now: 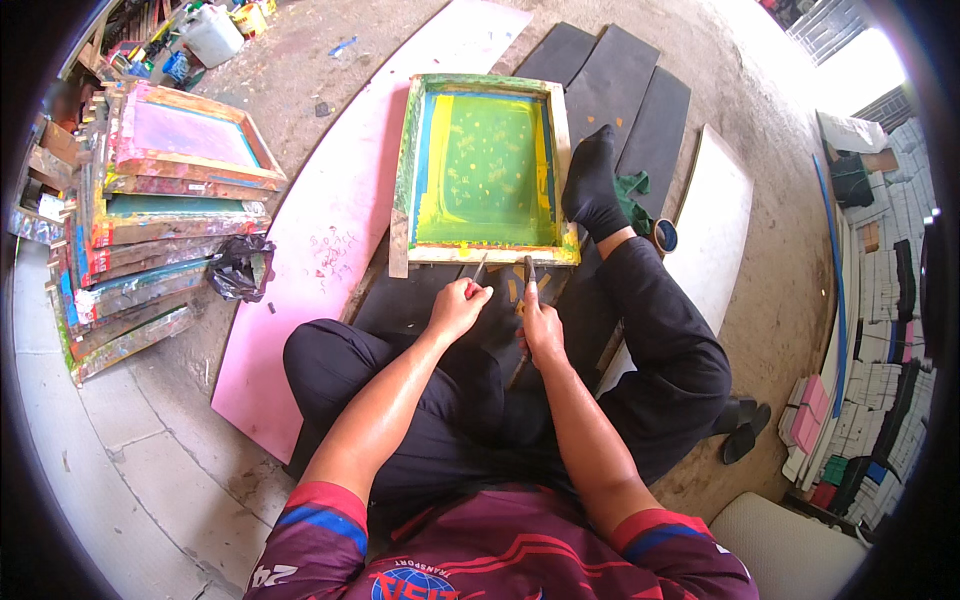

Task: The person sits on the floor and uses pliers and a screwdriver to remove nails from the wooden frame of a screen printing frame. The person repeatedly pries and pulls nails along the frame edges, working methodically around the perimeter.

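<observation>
A wooden screen-printing frame [399, 180] with green mesh and yellow, blue-edged borders lies in front of me. Close to its near rail, my left hand [460, 308] pinches a thin pointed tool [481, 268], its tip near the wood. My right hand [543, 328] is wrapped round the handle of a short tool with a dark end [530, 266], held upright beside that rail. Its exact kind is too small to tell. A loose wooden strip [399, 245] sits along the frame's near left corner. My foot in a black sock [595, 180] rests against the frame's right side.
Dark boards [625, 75] and a long pink panel [350, 190] lie beneath and beside the frame. Several paint-stained frames [180, 232] are stacked at left. A small round container [664, 236] and green cloth [632, 200] are right of my foot; a white panel [715, 200] lies beyond.
</observation>
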Demonstrator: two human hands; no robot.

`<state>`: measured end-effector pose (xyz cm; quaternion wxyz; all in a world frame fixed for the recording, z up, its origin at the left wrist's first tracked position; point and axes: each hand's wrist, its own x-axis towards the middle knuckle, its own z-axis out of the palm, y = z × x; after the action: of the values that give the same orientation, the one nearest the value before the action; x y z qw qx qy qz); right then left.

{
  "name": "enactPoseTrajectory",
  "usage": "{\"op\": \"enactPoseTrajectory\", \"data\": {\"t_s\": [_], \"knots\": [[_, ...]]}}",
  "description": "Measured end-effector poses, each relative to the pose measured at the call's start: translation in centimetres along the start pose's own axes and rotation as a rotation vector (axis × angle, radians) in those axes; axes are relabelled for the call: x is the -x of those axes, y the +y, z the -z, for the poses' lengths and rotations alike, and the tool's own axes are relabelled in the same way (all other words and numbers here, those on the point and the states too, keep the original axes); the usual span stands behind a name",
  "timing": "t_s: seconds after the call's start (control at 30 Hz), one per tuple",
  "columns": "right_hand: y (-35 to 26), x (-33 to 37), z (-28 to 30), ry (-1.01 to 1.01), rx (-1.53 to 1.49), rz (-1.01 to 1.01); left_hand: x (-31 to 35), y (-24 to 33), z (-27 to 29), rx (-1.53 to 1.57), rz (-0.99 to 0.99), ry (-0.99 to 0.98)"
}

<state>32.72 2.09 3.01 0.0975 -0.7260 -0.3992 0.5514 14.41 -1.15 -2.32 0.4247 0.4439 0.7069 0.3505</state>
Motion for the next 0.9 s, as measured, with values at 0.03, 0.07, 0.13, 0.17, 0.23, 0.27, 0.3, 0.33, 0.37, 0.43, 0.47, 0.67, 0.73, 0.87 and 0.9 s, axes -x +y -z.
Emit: {"op": "enactPoseTrajectory", "data": {"t_s": [0.03, 0.07, 0.13, 0.17, 0.23, 0.27, 0.3, 0.33, 0.37, 0.43, 0.47, 0.67, 0.73, 0.87, 0.9], "knots": [[0.3, -0.5, -0.1, 0.024, 0.000, -0.004, 0.0, 0.1, 0.0, 0.004, 0.009, -0.005], [0.7, -1.0, -0.1, 0.047, 0.000, -0.007, 0.0, 0.2, -0.1, 0.009, 0.017, -0.010], [1.1, -1.6, -0.2, 0.085, 0.065, -0.009, 0.0, 0.3, -0.2, 0.011, 0.017, -0.013], [1.2, -1.8, -0.2, 0.103, 0.098, -0.010, -0.1, 0.2, -0.2, 0.010, 0.009, -0.012], [0.9, -1.8, 0.2, 0.064, 0.068, -0.043, -0.2, 0.0, -0.3, 0.006, 0.000, -0.015], [0.7, -1.8, 0.5, 0.046, 0.054, -0.059, -0.3, 0.0, -0.4, 0.003, 0.000, -0.019], [0.9, -1.8, 0.5, 0.024, 0.005, -0.063, -0.3, -0.1, -0.4, 0.001, 0.000, -0.023], [1.0, -2.0, 0.6, 0.004, -0.045, -0.066, -0.4, -0.2, -0.5, 0.001, 0.004, -0.027], [1.1, -2.1, 0.6, -0.016, -0.094, -0.068, -0.4, -0.2, -0.5, 0.001, 0.008, -0.031], [1.3, -2.1, 0.7, -0.075, -0.178, -0.090, -0.4, -0.2, -0.6, 0.015, 0.019, -0.041], [1.3, -2.1, 0.8, -0.105, -0.220, -0.100, -0.4, -0.1, -0.5, 0.029, 0.025, -0.046], [1.2, -2.0, 1.9, -0.276, -0.357, -0.193, 0.0, 0.9, 0.1, 0.074, 0.118, -0.046], [1.4, -2.4, 2.0, -0.309, -0.357, -0.182, 0.1, 1.1, 0.2, 0.088, 0.142, -0.042], [2.0, -3.0, 2.3, -0.411, -0.420, -0.226, 0.5, 2.2, 0.7, 0.163, 0.184, -0.056], [2.1, -3.2, 2.5, -0.466, -0.466, -0.235, 0.6, 2.6, 0.8, 0.189, 0.208, -0.065]]}}
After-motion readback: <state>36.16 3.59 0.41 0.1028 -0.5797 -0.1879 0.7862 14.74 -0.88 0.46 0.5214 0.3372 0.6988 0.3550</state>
